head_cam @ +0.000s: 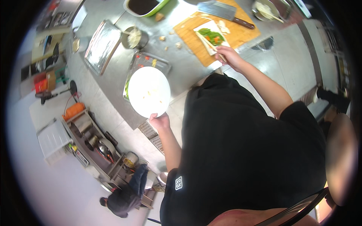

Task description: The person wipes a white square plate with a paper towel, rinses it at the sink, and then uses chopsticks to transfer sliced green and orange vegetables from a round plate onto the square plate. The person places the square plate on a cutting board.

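My left hand (159, 121) grips the rim of a white round plate (148, 97), held tilted over the table with a few food scraps on it. A pair of wooden chopsticks (209, 43) is in my right hand (229, 58). Their tips reach over a white rectangular dish (211, 50) of green vegetables (209, 35) with orange pieces. That dish sits on a wooden cutting board (243, 38). A cleaver (217, 10) with a brown handle lies at the board's far side, near pale slices (223, 27).
A metal tray (162, 66) with food bits lies partly behind the plate. Beyond are a steel pot (142, 39), a foil-covered tray (103, 45), a green-rimmed basin (154, 10) and a steel bowl (258, 15) at right. Across the room, a person (124, 200) is near shelving (93, 141).
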The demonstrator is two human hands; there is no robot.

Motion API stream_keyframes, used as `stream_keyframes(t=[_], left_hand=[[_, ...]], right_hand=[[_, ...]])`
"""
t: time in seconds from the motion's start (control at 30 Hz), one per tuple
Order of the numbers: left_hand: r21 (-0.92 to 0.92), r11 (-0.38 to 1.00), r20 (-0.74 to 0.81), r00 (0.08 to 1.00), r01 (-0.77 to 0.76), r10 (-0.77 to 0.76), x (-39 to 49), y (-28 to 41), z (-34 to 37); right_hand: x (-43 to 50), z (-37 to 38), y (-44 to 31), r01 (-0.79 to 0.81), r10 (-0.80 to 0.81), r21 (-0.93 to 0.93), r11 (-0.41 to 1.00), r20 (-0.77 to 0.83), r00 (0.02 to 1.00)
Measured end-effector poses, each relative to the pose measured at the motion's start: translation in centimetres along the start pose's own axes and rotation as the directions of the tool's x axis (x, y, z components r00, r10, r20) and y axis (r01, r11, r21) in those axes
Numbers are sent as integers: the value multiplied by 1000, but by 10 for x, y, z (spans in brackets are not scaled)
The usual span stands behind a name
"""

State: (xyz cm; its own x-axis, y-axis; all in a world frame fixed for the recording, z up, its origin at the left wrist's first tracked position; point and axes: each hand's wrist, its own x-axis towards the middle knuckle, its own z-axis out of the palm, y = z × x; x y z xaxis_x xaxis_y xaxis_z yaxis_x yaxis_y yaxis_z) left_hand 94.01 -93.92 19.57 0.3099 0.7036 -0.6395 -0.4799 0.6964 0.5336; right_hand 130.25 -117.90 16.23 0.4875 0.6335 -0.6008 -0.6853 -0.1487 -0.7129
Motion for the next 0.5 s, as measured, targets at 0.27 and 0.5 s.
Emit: stream_keyframes(t=[0.27, 0.5], left_hand=[[-56, 978, -61, 978, -202, 199, 78, 142, -54], [-24, 990, -9, 990, -142, 142, 211, 232, -88]], right_hand=[[-8, 56, 33, 52, -104, -293, 955, -164, 981], [-21, 66, 72, -198, -642, -878, 436, -457, 615]])
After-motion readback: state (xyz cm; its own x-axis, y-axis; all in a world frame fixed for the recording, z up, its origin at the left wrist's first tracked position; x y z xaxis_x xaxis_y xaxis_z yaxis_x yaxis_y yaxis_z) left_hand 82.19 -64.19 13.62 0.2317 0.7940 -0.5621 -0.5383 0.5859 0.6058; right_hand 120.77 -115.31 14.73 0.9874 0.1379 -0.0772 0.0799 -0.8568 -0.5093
